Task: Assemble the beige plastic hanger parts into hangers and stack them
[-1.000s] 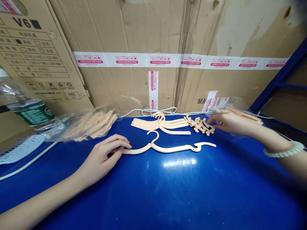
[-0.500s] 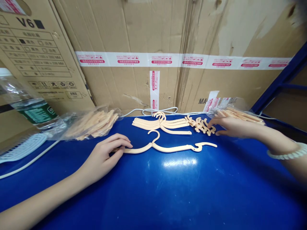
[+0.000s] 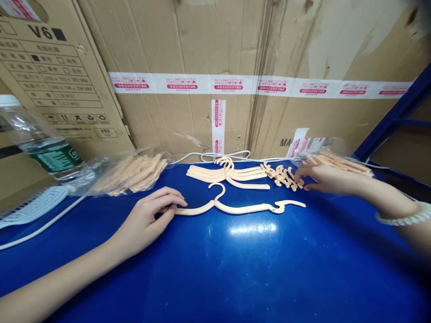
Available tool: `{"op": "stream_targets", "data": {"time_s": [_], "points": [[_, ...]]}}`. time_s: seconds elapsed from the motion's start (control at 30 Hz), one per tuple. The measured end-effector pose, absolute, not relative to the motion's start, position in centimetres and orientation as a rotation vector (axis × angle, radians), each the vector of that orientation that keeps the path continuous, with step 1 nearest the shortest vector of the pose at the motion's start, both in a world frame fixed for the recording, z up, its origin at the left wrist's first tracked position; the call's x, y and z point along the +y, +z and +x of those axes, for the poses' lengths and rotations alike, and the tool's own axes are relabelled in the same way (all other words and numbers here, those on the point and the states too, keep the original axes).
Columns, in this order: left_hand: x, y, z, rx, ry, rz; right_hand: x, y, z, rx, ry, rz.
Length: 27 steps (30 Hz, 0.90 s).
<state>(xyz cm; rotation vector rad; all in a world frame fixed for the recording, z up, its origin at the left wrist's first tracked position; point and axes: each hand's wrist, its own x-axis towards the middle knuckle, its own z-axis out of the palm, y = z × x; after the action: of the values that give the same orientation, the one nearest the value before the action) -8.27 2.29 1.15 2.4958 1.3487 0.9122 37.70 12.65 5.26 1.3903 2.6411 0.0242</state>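
- Cream, plastic-looking curved hanger [image 3: 235, 209] lying flat, mid-scene, on the glossy blue tabletop [image 3: 215, 273], hook towards the far side; a slim cream hooked end-piece [image 3: 294, 202] sits at its right tip.
- Left bare hand [image 3: 153, 220]: I see thumb and fingers drawn nearly together around the hanger's left end. Light grip is best, I'd say; enough to steady that thin arm without bending it.
- Right bare hand [image 3: 318, 177], far right: fingers curled, thumb and forefinger slightly parted, at the right edge of a loose pile of small cream hooked pieces [image 3: 283, 175]. Whether they have hold of one, I can't tell from out here.
- Those pieces look tangled, so I'd pinch just one by its edge and ease it towards the near side.
- Careful: the cream stack of slim hangers [image 3: 200, 172] is just left of the pile, and a low sweep could nudge it. I'd lift first, then come across.
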Motion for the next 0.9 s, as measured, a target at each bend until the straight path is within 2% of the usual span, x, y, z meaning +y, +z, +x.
{"op": "stream_targets", "data": {"time_s": [0.9], "points": [[2.23,1.24,-7.97,1.390,0.949,2.435,12.66,5.35,37.23,2.713,-0.068,1.345]]}}
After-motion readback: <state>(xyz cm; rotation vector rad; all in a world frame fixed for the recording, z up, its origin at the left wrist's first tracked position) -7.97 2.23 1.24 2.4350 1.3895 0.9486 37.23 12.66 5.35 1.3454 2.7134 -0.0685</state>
